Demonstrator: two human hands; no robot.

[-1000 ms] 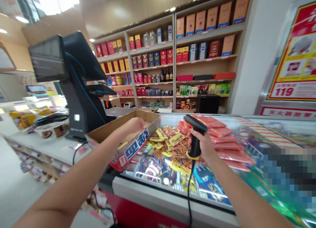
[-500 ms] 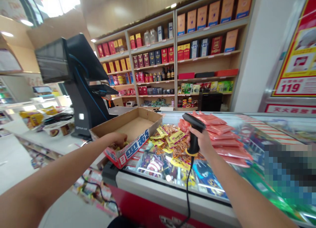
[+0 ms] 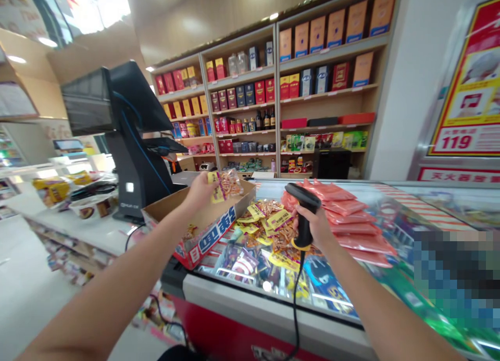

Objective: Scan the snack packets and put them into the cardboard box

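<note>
My left hand (image 3: 201, 190) is raised over the shallow cardboard box (image 3: 211, 228) and grips a small snack packet (image 3: 225, 184) with a yellow label. My right hand (image 3: 317, 226) is closed round the handle of a black barcode scanner (image 3: 305, 211), whose head points left toward the packet. The scanner's cable hangs down over the front of the glass-topped freezer (image 3: 273, 293). Between the two hands lies a heap of several similar yellow-labelled snack packets (image 3: 269, 226) on the freezer lid. One more packet shows inside the box near its front wall.
A stack of pink plastic packs (image 3: 351, 220) lies right of the scanner. The black checkout terminal (image 3: 125, 137) stands on the white counter (image 3: 78, 225) at the left. Shelves of boxed goods (image 3: 273, 85) fill the back wall. A red and yellow poster (image 3: 469, 95) hangs at right.
My left hand went down into the box, then came up holding a snack packet in front of the scanner. The right hand and scanner barely moved.
</note>
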